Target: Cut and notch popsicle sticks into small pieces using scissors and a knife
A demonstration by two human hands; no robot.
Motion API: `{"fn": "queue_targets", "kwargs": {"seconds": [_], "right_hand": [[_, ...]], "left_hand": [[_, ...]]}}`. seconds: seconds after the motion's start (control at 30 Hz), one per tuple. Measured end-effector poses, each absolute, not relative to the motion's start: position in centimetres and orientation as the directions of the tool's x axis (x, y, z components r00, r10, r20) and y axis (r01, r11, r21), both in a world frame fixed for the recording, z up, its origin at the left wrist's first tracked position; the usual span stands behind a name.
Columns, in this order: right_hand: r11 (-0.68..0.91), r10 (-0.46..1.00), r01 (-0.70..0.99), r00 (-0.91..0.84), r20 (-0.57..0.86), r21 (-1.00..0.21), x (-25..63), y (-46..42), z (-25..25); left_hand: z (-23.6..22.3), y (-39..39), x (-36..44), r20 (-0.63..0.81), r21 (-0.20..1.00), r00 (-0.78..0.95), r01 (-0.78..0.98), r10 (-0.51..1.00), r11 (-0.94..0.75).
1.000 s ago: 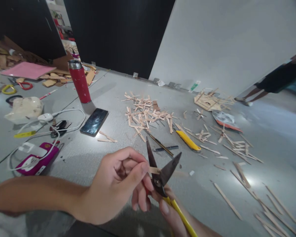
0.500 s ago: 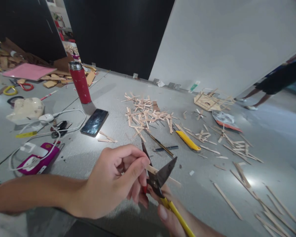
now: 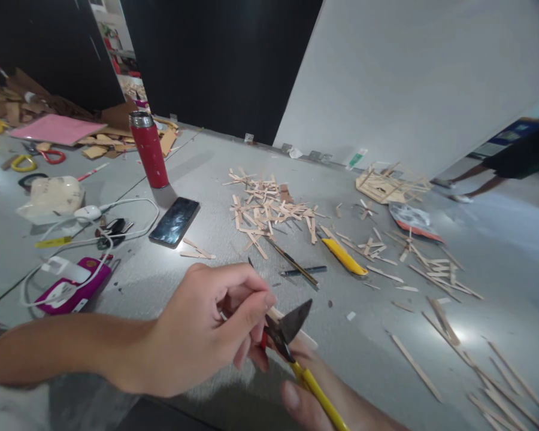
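Observation:
My left hand (image 3: 206, 332) pinches a thin wooden craft stick (image 3: 309, 340) between thumb and fingers. The stick passes between the spread blades of a pair of snips (image 3: 318, 392) with dark metal blades and a yellow handle; a bit of red shows by the pivot. My right hand (image 3: 308, 410) is wrapped round the snips from below, partly hidden behind them and my left hand. One blade points up and right; the other is mostly hidden behind my left fingers, with its tip showing beyond them. Both hands are above the grey table (image 3: 368, 371).
Beyond my hands lies a pile of cut stick pieces (image 3: 273, 209), with a yellow cutter (image 3: 344, 256) and pens (image 3: 303, 271). Left are a phone (image 3: 175, 221), red bottle (image 3: 148, 149) and cables. A stick frame (image 3: 390, 184) stands far right; a person (image 3: 516, 155) is behind it.
The snips have shifted slightly left, closer against my left fingers, with their blades still apart. My left hand keeps its pinch on the stick. The view has turned a little.

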State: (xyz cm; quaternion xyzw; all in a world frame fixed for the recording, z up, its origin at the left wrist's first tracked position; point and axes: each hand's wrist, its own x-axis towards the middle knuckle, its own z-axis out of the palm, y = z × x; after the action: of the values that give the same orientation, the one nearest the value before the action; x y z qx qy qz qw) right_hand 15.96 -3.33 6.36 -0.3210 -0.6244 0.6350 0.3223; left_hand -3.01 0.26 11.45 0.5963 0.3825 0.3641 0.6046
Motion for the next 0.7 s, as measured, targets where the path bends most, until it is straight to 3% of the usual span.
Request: {"fn": "queue_targets", "kwargs": {"seconds": [0.4,0.7], "right_hand": [[-0.053,0.885,-0.085,-0.465,-0.007,-0.995,15.5,-4.0,0.9],[-0.115,0.909,-0.199,-0.416,-0.022,-0.973,14.5,-4.9,1.8]], "left_hand": [[10.5,-0.1,-2.8,-0.035,0.998,0.425,-0.036,0.904,0.056],[9.8,-0.7,-2.1,-0.055,0.969,0.410,-0.197,0.911,0.147]]}}
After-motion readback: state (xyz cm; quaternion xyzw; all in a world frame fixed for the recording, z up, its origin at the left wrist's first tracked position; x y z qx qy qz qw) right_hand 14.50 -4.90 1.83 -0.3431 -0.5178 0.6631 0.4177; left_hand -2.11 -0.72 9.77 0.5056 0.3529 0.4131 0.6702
